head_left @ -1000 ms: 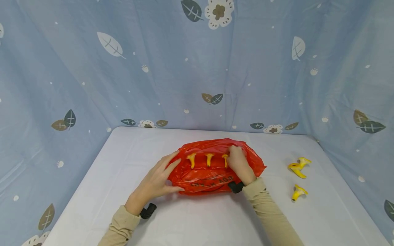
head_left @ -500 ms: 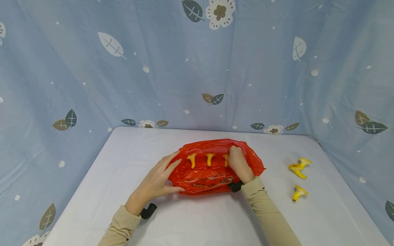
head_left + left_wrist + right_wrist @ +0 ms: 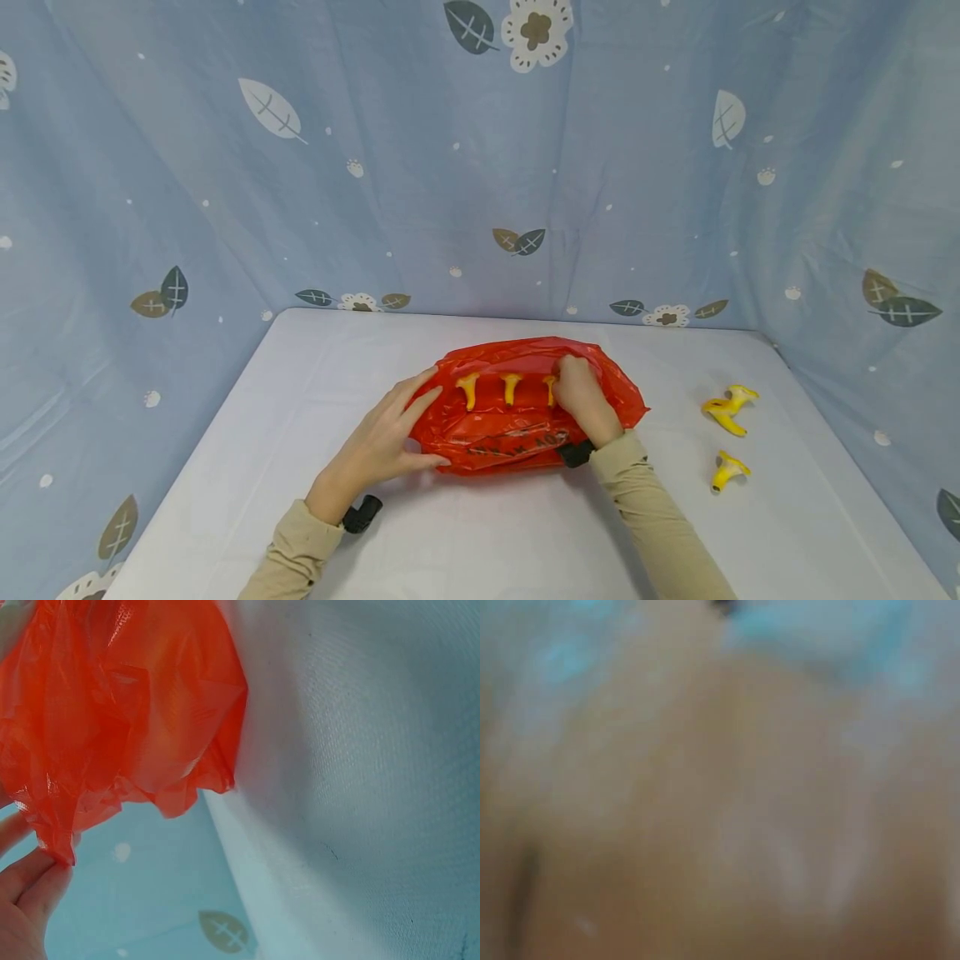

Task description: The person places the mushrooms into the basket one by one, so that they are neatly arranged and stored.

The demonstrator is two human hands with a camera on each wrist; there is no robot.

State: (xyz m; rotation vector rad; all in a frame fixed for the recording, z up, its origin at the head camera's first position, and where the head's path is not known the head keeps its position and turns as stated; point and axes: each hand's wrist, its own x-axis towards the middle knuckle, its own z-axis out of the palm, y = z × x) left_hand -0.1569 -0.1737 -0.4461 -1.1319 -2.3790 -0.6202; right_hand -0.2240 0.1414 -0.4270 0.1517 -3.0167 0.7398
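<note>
In the head view a red plastic bag (image 3: 517, 446) with dark lettering lies with its mouth spread wide. Two yellow chanterelle-shaped mushrooms (image 3: 511, 389) lie in a row inside it, and a third mushroom (image 3: 551, 390) is partly covered by my right hand (image 3: 585, 396). The curled fingers of that hand are at this third mushroom, their tips hidden. My left hand (image 3: 386, 433) holds the bag's left side, fingers at the rim and thumb at the near edge. The left wrist view shows its fingers (image 3: 34, 889) at a gathered corner of the bag. The right wrist view is blurred.
Three more yellow mushrooms lie on the white table (image 3: 480, 550) at the right: a touching pair (image 3: 727, 410) and a near single mushroom (image 3: 727, 472). A blue patterned curtain (image 3: 420, 167) hangs behind and at both sides.
My right hand has shifted very slightly and covers more of the third mushroom than a second ago. The left hand and the other mushrooms stay where they were.
</note>
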